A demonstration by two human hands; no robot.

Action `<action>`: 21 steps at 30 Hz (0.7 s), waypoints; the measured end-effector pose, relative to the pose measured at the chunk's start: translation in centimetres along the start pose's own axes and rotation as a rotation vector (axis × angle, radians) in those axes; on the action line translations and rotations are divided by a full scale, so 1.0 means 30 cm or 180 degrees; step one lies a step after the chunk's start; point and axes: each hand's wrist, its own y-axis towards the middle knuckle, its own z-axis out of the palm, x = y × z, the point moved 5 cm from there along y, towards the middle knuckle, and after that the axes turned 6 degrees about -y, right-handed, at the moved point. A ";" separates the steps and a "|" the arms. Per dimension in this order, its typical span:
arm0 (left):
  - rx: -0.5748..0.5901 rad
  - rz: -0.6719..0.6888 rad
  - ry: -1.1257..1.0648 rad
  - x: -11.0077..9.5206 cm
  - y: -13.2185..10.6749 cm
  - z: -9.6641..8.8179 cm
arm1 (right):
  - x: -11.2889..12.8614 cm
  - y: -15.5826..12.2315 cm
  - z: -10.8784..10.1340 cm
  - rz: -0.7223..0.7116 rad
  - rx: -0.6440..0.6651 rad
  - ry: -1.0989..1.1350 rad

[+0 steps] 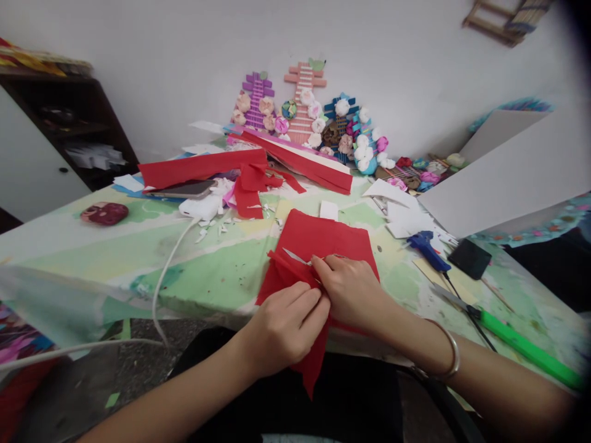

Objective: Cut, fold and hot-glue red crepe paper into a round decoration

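Red sheet (330,227), one: laid flat on the desk (207,264) before you. Red piece (287,271), one: thin, bunched and creased above the sheet. A pointed red end hangs past the near edge toward you. Blade (295,255), one: silver, pointed, tip leftward, remainder hidden.

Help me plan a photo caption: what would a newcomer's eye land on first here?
Probably the red material at the table's near edge, pinched by the left hand, with a pale blade pointing out beside the right hand. Next, likely the flower-trimmed crafts against the back wall, then the bright green-handled knife at right.
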 end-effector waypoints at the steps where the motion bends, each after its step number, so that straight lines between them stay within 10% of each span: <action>1: -0.0009 0.0000 0.0018 0.000 0.000 -0.003 | 0.001 0.004 -0.002 -0.0030 -0.0005 0.0014; 21: -0.0032 -0.0027 0.0090 -0.002 -0.010 -0.037 | -0.004 0.039 0.012 -0.0297 -0.0048 0.0329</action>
